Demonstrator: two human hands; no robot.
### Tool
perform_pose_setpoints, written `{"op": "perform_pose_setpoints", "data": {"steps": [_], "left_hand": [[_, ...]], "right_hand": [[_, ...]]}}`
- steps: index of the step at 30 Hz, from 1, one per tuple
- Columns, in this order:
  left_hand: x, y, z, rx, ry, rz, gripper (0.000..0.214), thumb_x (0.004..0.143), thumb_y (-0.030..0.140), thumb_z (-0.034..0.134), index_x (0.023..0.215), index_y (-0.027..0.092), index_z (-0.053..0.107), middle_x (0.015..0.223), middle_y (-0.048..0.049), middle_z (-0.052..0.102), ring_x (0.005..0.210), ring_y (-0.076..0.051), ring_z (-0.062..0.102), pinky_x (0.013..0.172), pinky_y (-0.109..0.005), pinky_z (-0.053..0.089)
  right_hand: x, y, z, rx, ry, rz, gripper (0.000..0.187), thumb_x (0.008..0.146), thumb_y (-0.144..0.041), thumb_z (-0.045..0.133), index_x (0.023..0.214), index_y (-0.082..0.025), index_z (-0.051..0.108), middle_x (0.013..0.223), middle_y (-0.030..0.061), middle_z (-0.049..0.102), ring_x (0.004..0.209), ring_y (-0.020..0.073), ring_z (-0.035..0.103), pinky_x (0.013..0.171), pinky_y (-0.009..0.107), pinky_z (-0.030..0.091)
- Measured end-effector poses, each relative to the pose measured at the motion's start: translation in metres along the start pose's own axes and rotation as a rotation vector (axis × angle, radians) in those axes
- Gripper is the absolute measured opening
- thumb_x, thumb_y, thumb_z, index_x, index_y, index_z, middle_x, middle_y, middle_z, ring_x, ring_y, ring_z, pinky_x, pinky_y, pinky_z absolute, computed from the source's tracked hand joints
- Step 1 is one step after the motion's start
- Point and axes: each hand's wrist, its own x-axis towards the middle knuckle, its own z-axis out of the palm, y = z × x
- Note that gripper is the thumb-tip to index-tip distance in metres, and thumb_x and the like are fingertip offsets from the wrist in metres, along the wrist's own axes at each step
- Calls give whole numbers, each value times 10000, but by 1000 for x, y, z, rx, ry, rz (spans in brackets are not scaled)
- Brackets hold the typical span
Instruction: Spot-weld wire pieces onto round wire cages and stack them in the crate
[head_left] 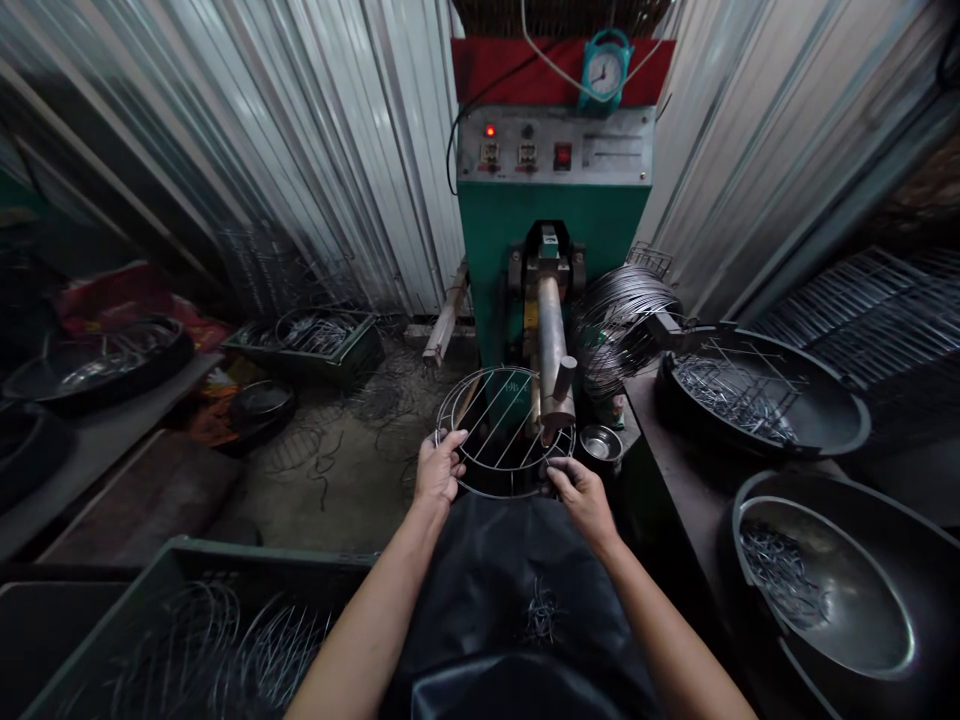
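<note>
Left hand [441, 468] and right hand [579, 492] (stretched forward, apart) grip a round wire rack [501, 425].

A round wire rack [504, 420] of bare, dull grey metal sits just below the middle of the frame. Thin straight bars run roughly parallel across it, slanting from upper right to lower left, with open gaps between them. Its edge shows two wire hoops, one just inside the other along the left. The rack is held up by its lower left and lower right rim, its right part partly hidden.
</note>
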Motion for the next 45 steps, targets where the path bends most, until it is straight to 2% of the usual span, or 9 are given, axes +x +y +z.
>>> {"op": "perform_pose_setpoints", "data": {"steps": [7,11,17,22,28,39,45], "left_hand": [[-2,-4,4,-11,-19,-1,462,457,283,747,711,200,371,489,129,299,364,-10,204,342,-137,158],[-2,-5,4,4,-13,-12,461,454,289,749,692,199,364,471,135,276,351,-11,201,343,-142,160],[-1,-6,3,-10,-25,-10,458,451,295,752,664,200,358,470,130,301,347,-9,191,333,-146,159],[3,-8,0,-22,3,-30,455,434,294,759,632,197,361,459,131,261,343,-9,186,334,-151,144],[5,-11,-1,-39,14,-55,439,414,296,764,618,184,392,474,125,274,346,-2,178,337,-161,127],[11,-10,9,-57,105,-89,415,411,256,752,611,186,395,454,122,290,340,-8,199,324,-162,129],[19,-12,13,-59,140,-126,372,453,237,751,589,178,409,448,118,292,326,-8,203,315,-162,127]], "right_hand": [[-1,1,-4,-40,8,-26,258,765,-431,572,831,-184,612,712,27,644,581,158,605,568,267,485],[-3,-1,-6,-129,24,-40,240,775,-404,554,824,-175,604,628,16,625,541,152,586,548,262,472],[-2,0,-6,-76,-10,-26,254,775,-410,552,838,-168,596,661,15,629,560,148,604,539,249,468],[-2,2,-5,-61,-17,-46,238,785,-393,546,843,-167,590,679,14,635,566,138,611,558,246,473],[-1,1,-5,-104,-22,-48,237,785,-392,538,826,-165,592,597,10,631,540,145,601,527,242,462],[8,-2,-4,-73,6,-38,258,738,-419,566,775,-164,583,622,24,647,555,163,633,490,232,461],[20,-6,-5,-105,-2,-38,234,735,-398,551,762,-168,585,568,8,634,531,162,625,507,249,481]]}}
